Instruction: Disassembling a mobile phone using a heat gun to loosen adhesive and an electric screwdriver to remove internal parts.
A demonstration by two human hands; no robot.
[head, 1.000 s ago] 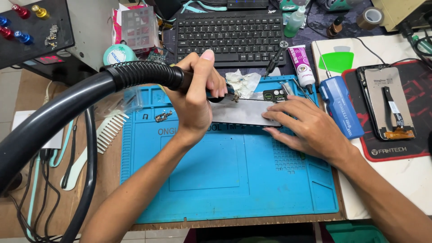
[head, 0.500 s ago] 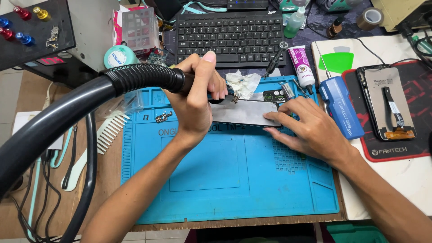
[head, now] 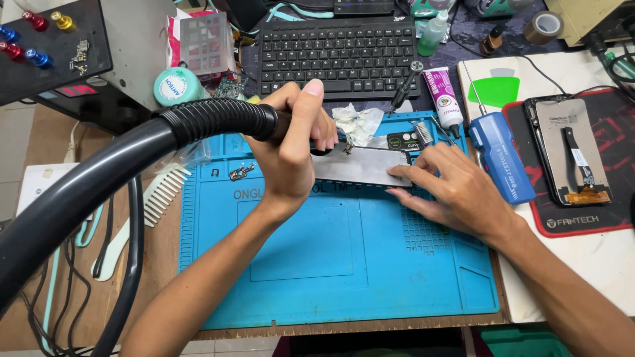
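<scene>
The left hand (head: 294, 142) is closed in a full fist around the black handle of a hot-air tool whose thick, ribbed black hose (head: 132, 165) sweeps away to the left and down past the desk's front edge. The tool's tip points at the left end of a flat, grey rectangular metal plate (head: 360, 166), which lies near the back edge of a blue silicone work mat (head: 331, 264). The right hand (head: 450, 188) lies open and flat, fingertips pressing on the plate's right end, gripping nothing.

The mat covers the middle of a brown wooden desk, and its front half is bare. Just behind the plate lie a crumpled white tissue (head: 357, 122) and a black keyboard (head: 337, 56). To the right, close to the mat's edge, stand a white and pink tube (head: 444, 99) and a blue cylindrical tool (head: 499, 162); further out, an opened phone (head: 569, 149) rests on a red-edged black pad (head: 582, 225). A white comb (head: 162, 192) lies off the mat's left edge, under the hose.
</scene>
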